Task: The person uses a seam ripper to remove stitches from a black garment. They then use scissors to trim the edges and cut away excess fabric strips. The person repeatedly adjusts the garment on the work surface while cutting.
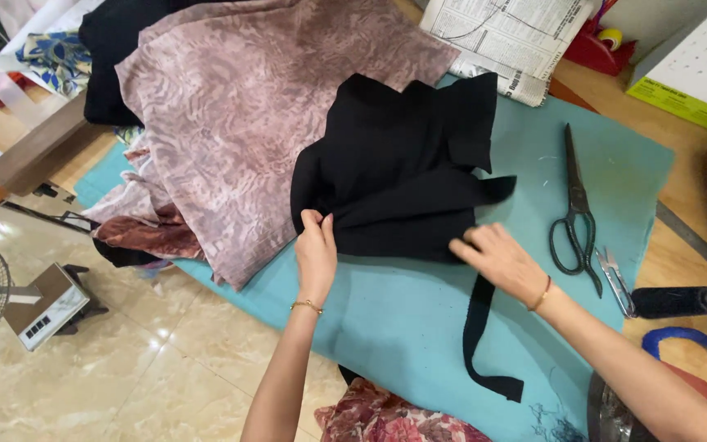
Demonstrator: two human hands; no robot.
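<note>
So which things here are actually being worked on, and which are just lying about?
In hand:
- crumpled black fabric piece, pinched by the left hand and pressed flat by the right hand
- its long black fabric strip
- teal cloth table cover beneath

Lying about:
- black-handled steel scissors
- small thread snips
- mauve patterned fabric
- folded newspaper
- black thread spool

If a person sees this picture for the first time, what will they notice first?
Probably the black fabric bunched in the middle of the teal table cover, with both hands on it: the left hand pinches its lower left edge and the right hand presses its lower right edge. Next, the mauve patterned cloth spreads at upper left, and black scissors lie to the right.
</note>
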